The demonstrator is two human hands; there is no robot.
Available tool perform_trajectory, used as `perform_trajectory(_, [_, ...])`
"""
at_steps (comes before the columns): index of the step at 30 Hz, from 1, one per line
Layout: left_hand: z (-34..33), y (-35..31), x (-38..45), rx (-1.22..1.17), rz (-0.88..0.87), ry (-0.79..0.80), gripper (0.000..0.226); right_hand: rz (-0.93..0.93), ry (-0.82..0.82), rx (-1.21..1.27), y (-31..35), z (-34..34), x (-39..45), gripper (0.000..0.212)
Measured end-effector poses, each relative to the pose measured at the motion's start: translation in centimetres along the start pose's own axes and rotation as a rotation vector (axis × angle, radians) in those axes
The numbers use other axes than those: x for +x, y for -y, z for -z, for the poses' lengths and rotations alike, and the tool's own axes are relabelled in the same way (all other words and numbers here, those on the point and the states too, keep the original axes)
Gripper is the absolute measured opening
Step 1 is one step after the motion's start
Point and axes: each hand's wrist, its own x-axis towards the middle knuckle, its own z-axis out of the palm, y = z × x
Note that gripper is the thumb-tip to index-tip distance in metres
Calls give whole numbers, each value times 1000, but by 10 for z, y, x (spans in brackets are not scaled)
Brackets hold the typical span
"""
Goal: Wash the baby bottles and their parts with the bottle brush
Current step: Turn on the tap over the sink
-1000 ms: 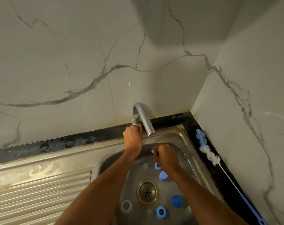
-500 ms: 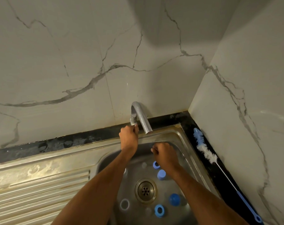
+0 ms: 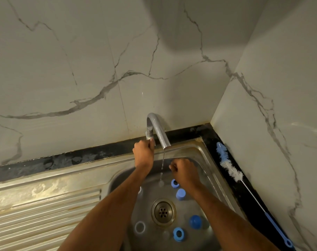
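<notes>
No lettering, brand, number or sign can be read anywhere in this view. The tap gripped by the left hand is bare metal, the blue bottle parts below the right hand carry no legible marking, and the bottle brush lying to the right of that hand shows no print on its handle.

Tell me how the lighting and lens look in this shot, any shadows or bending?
Head view: dim, warm light; a broad soft shadow falls on the back wall above the tap; wide-angle lens bows the sink edge; the thin water stream is faintly blurred.
</notes>
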Motion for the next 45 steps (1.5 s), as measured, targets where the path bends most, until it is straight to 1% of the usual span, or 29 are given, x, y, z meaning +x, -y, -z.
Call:
perform_trajectory(4, [1, 1, -1, -3, 5, -1, 26, 72, -2, 8, 5, 4, -3, 20])
perform_trajectory(11, [0, 0, 1, -23, 29, 9, 26, 100, -21, 37, 4, 10, -5, 23])
perform_trajectory(16, [0, 1, 0, -40, 49, 11, 25, 54, -3, 42, -1, 4, -4, 22])
perform_trajectory(20, [-1, 1, 2, 0, 54, 6, 22, 25, 7, 49, -2, 3, -4, 26])
perform_trajectory(22, [-2, 2, 3, 12, 52, 7, 23, 10, 17, 52, 0, 4, -5, 25])
perform_trajectory(26, [-2, -1, 1, 24, 39, -1, 23, -15, 33, 123, 2, 6, -10, 24])
perform_trajectory(30, [-3, 0, 1, 66, 41, -1, 18, 15, 48, 115, 2, 9, -10, 26])
perform_trajectory(33, [-3, 0, 1, 70, 33, 1, 18, -4, 64, 104, 3, 9, -10, 20])
perform_trajectory(36, [-4, -1, 1, 84, 28, -3, 17, -16, 43, 144, 6, 11, -12, 26])
perform_trajectory(38, [-4, 0, 2, 91, 28, -6, 16, 1, 29, 137, 7, 12, -14, 24])
perform_trajectory(40, [-5, 0, 2, 89, 29, -1, 16, 2, 47, 145, 9, 14, -14, 25])
perform_trajectory(42, [-5, 0, 2, 86, 31, 0, 17, -22, 57, 151, 6, 12, -14, 31])
perform_trajectory(45, [-5, 1, 2, 99, 31, 2, 15, -12, 71, 141, 7, 13, -15, 30])
